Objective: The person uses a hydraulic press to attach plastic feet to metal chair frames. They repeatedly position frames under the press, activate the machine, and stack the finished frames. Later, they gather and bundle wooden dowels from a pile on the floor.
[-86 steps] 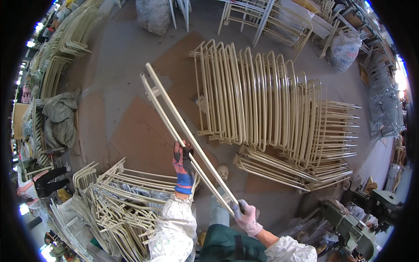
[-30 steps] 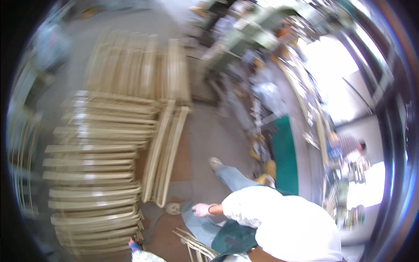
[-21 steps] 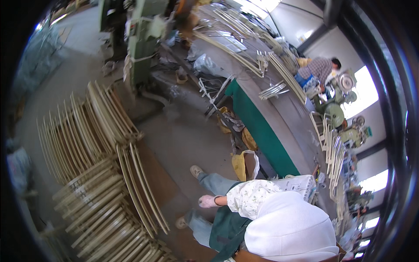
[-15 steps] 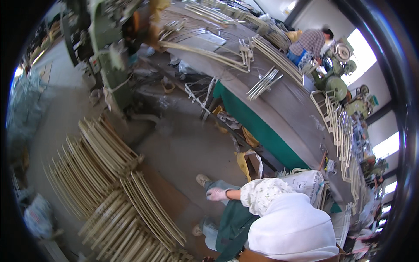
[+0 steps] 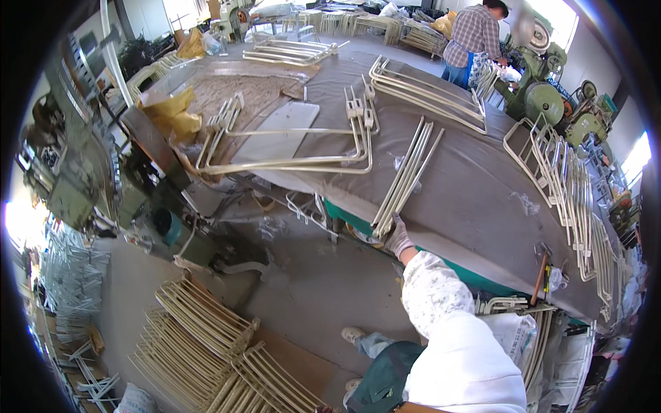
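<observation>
My right hand (image 5: 399, 238), in a pale glove, has reached to the table's near edge. Its fingers are closed around the near end of a small bundle of cream-coloured bent metal tubes (image 5: 411, 175). The bundle lies slantwise on the brown-covered table (image 5: 475, 186), its far ends pointing away from me. A white sleeve with a floral cuff covers my right arm. My left hand does not show. Left of the bundle, larger bent tube frames (image 5: 296, 165) with flat end brackets rest on the table.
Stacked cream tube frames (image 5: 200, 337) stand on the floor at lower left. A green machine (image 5: 186, 237) is at the left. More frames (image 5: 551, 175) line the table's right side, near a hammer (image 5: 541, 277). Another person (image 5: 471, 41) works by machines at the back.
My right hand has moved from near my lap, forward to the tube bundle, and closed on its near end. The view has tilted up, showing more of the table.
</observation>
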Action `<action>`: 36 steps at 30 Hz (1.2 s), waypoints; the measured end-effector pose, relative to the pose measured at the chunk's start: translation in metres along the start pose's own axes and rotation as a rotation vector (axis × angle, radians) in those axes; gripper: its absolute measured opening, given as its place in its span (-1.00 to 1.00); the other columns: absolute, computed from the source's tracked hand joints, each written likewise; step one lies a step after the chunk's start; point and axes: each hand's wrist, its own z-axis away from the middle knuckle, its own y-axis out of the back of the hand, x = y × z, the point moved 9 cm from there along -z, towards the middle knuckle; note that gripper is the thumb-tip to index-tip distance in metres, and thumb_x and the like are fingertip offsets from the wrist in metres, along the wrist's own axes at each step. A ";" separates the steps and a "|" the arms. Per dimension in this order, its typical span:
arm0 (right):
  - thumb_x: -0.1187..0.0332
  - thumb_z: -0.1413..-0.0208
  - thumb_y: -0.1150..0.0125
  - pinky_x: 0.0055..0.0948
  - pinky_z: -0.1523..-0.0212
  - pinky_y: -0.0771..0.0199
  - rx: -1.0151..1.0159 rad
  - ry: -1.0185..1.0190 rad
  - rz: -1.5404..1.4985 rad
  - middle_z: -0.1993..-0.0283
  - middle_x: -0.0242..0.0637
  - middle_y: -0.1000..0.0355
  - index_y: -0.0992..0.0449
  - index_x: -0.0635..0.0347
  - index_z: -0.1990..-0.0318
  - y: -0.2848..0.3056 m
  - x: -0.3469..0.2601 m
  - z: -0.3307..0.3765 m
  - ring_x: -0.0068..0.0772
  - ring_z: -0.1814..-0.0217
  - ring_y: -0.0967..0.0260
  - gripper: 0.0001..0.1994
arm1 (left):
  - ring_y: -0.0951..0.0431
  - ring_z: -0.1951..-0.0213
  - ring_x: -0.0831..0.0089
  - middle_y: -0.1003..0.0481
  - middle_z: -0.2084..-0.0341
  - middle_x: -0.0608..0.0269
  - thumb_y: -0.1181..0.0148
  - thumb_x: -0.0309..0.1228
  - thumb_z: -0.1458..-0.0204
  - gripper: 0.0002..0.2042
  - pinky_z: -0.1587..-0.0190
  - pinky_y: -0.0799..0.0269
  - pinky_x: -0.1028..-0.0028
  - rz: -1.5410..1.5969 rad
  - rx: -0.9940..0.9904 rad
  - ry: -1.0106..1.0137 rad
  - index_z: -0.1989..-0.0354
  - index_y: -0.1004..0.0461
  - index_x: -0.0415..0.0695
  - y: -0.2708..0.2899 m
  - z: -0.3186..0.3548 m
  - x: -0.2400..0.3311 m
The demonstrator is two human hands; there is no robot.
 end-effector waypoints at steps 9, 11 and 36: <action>0.10 0.02 -0.13 -0.23 0.50 -0.39 0.447 0.018 -0.034 0.59 -0.36 -0.29 -0.36 0.07 0.44 0.010 -0.022 0.011 -0.38 0.59 -0.27 -0.75 | -0.41 0.19 0.15 -0.45 0.32 -0.01 -0.05 -0.13 0.12 -0.62 0.13 -0.31 0.31 -0.217 -0.008 0.045 0.31 -0.43 -0.24 -0.008 0.009 -0.005; 0.15 -0.01 -0.10 -0.29 0.64 -0.37 0.553 0.003 0.120 0.62 -0.30 -0.30 -0.37 0.12 0.44 0.040 -0.038 0.038 -0.31 0.67 -0.26 -0.77 | -0.40 0.17 0.14 -0.45 0.31 -0.01 -0.05 -0.12 0.13 -0.61 0.11 -0.31 0.31 -0.275 -0.017 0.032 0.30 -0.43 -0.25 -0.009 0.013 -0.019; 0.28 0.14 -0.16 -0.24 -0.12 -0.13 0.234 0.667 1.675 -0.09 0.00 -0.16 -0.18 0.24 -0.05 -0.122 -0.176 -0.130 0.00 -0.13 -0.11 -0.45 | -0.41 0.18 0.06 -0.36 0.16 -0.17 -0.25 0.05 0.24 -0.25 0.11 -0.34 0.29 0.475 0.626 -0.011 0.09 -0.25 -0.43 0.064 -0.361 0.649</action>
